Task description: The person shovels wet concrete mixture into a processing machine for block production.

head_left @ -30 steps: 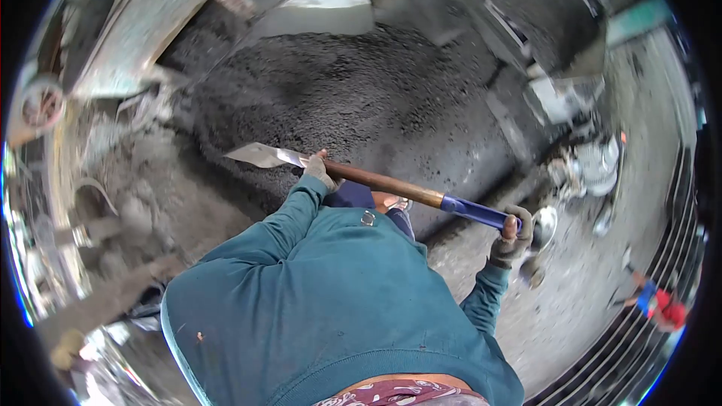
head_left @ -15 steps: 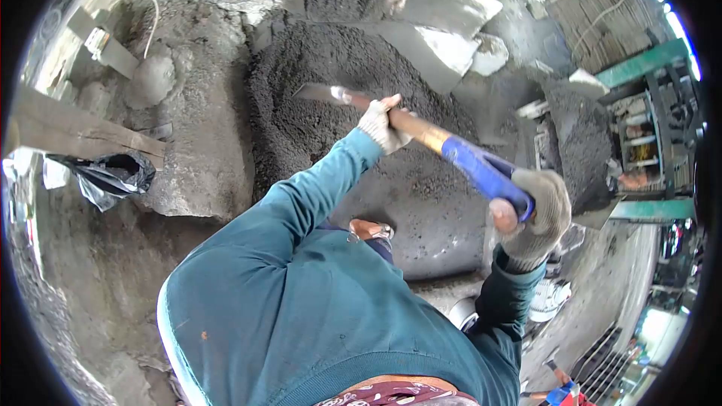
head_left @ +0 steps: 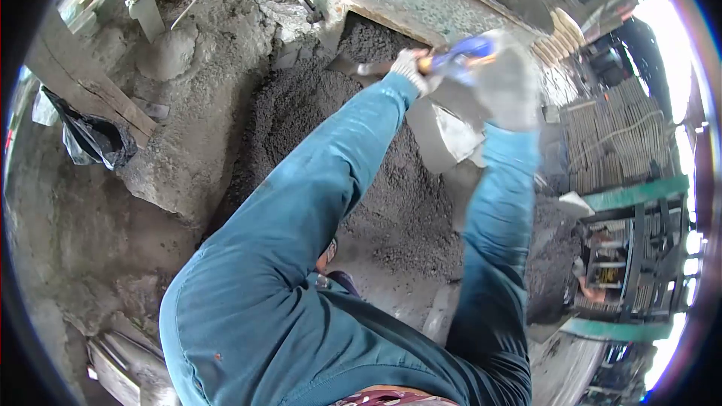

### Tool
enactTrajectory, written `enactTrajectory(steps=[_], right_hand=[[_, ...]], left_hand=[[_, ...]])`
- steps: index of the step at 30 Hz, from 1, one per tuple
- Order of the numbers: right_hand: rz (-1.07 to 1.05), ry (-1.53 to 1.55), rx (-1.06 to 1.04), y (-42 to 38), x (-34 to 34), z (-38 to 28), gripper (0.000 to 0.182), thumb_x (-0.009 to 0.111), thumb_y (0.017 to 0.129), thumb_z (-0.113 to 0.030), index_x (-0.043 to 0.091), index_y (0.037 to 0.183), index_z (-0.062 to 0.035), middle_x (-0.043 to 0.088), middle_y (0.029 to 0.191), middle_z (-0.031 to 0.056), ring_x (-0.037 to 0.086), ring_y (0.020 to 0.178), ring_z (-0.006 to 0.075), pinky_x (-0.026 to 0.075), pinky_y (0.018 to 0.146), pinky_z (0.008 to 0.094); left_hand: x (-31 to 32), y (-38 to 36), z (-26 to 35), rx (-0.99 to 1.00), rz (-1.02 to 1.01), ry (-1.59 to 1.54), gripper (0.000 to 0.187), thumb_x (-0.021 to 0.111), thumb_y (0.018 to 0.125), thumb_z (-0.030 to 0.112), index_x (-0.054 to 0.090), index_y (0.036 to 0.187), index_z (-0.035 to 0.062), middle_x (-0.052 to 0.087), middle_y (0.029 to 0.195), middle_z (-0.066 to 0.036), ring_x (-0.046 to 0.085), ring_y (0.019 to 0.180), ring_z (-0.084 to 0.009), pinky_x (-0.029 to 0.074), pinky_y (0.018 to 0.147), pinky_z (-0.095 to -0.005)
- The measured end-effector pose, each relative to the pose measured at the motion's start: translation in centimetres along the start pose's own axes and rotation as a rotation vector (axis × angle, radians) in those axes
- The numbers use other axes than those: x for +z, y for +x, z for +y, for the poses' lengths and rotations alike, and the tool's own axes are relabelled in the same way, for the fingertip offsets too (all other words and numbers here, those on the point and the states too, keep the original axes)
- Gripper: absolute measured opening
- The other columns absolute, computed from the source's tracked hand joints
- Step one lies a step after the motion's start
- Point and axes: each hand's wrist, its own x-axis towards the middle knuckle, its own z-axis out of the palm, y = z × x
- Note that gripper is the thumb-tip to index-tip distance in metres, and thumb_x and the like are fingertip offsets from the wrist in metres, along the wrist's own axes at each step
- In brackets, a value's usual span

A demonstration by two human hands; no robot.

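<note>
My left hand (head_left: 410,73), in a knitted work glove, is closed round the shaft of a shovel (head_left: 455,59). The shovel's blue grip points up and right, and its metal blade (head_left: 344,65) lies at the far edge of a heap of dark, damp, gritty mix (head_left: 301,109). My right hand (head_left: 509,81), gloved too, is at the blue grip and appears wrapped round it, though motion smears its fingers. Beyond the blade, a square opening (head_left: 372,41) in a pale, speckled wall holds more dark mix.
A rough concrete block (head_left: 192,124) and a wooden post (head_left: 90,75) with a black plastic bag (head_left: 98,135) are on the left. Pale slabs (head_left: 455,131) lean beyond the heap. Stacked boards (head_left: 613,131) and a green-framed rack (head_left: 635,195) stand on the right.
Both hands have moved forward with the shovel, away from my body, and its blade is now by the wall opening. My view has tilted up and turned.
</note>
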Motion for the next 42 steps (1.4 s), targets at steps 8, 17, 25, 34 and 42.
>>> enactTrajectory(steps=[8, 17, 25, 34, 42], right_hand=[[-0.448, 0.445, -0.145, -25.4, 8.0, -3.2, 0.010, 0.068, 0.072, -0.008, 0.061, 0.079, -0.0105, 0.062, 0.067, 0.0141, 0.065, 0.063, 0.0342, 0.054, 0.059, 0.0438], [-0.323, 0.524, -0.033, -14.4, -3.0, 0.0, 0.021, 0.077, 0.070, -0.005, 0.066, 0.087, -0.0033, 0.066, 0.073, 0.0123, 0.067, 0.063, 0.0269, 0.053, 0.060, 0.0362], [-0.502, 0.794, -0.102, -24.1, 8.1, -10.3, 0.022, 0.073, 0.078, -0.015, 0.066, 0.095, -0.0032, 0.068, 0.081, 0.0136, 0.069, 0.076, 0.0288, 0.056, 0.068, 0.0390], [-0.940, 1.747, 1.334, -22.3, 18.4, -11.9, 0.065, 0.065, 0.089, -0.051, 0.051, 0.130, -0.0020, 0.059, 0.115, 0.0120, 0.061, 0.095, 0.0238, 0.052, 0.078, 0.0401], [-0.449, 2.141, 1.232, -19.5, 29.2, -19.1, 0.016, 0.065, 0.081, -0.020, 0.052, 0.081, -0.0108, 0.052, 0.069, 0.0021, 0.054, 0.062, 0.0236, 0.051, 0.063, 0.0400]], left_hand=[[-30.0, -3.6, -0.8, 0.121, 0.391, 0.597, 0.010, 0.059, 0.086, 0.019, 0.053, 0.082, 0.0108, 0.053, 0.068, -0.009, 0.053, 0.057, -0.0265, 0.050, 0.057, -0.0476], [-12.8, -8.4, -5.2, 0.125, 0.171, 0.393, 0.026, 0.072, 0.082, 0.015, 0.051, 0.095, 0.0051, 0.057, 0.082, -0.012, 0.058, 0.076, -0.0273, 0.055, 0.083, -0.0521], [-29.3, -13.6, 4.1, 0.079, 0.369, 0.777, 0.021, 0.075, 0.082, 0.015, 0.060, 0.082, 0.0001, 0.063, 0.077, -0.016, 0.065, 0.070, -0.0362, 0.055, 0.066, -0.0514], [-16.8, -35.2, -2.6, -0.044, -0.101, 0.391, 0.022, 0.066, 0.087, 0.014, 0.063, 0.102, -0.0018, 0.066, 0.089, -0.013, 0.068, 0.080, -0.0248, 0.056, 0.073, -0.0409], [-18.9, -59.9, 5.1, 0.575, 0.159, 0.769, 0.048, 0.055, 0.098, 0.046, 0.066, 0.106, 0.0005, 0.068, 0.097, -0.009, 0.063, 0.089, -0.0146, 0.050, 0.082, -0.0307]])
